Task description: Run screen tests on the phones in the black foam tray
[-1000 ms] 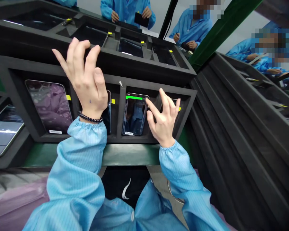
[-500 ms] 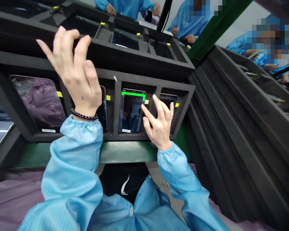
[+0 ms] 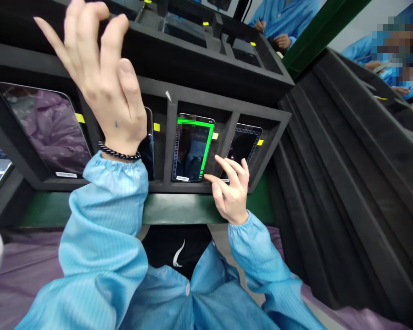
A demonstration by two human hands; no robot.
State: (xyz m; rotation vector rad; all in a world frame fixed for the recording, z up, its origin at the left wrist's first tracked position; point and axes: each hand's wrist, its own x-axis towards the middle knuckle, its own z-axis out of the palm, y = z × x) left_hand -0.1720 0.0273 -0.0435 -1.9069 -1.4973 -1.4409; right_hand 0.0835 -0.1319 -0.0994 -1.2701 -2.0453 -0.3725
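My left hand is raised in front of the black foam rack, fingers spread and curled, holding nothing; it covers most of a dark phone in the slot behind it. My right hand is lower, fingers apart, its forefinger at the bottom right corner of a phone whose screen shows a green band along the top and right edge. A further phone with a dark screen stands in the slot to the right. A large phone with a purple reflection sits in the left slot.
An upper tier of the rack holds more phones with yellow tabs. A dark ridged foam wall rises on the right. A green ledge runs under the rack. Other people in blue coats work at the far side.
My right forefinger has slid down the right edge of the lit phone, and the green band has grown from the top down that edge. My left hand rose a little.
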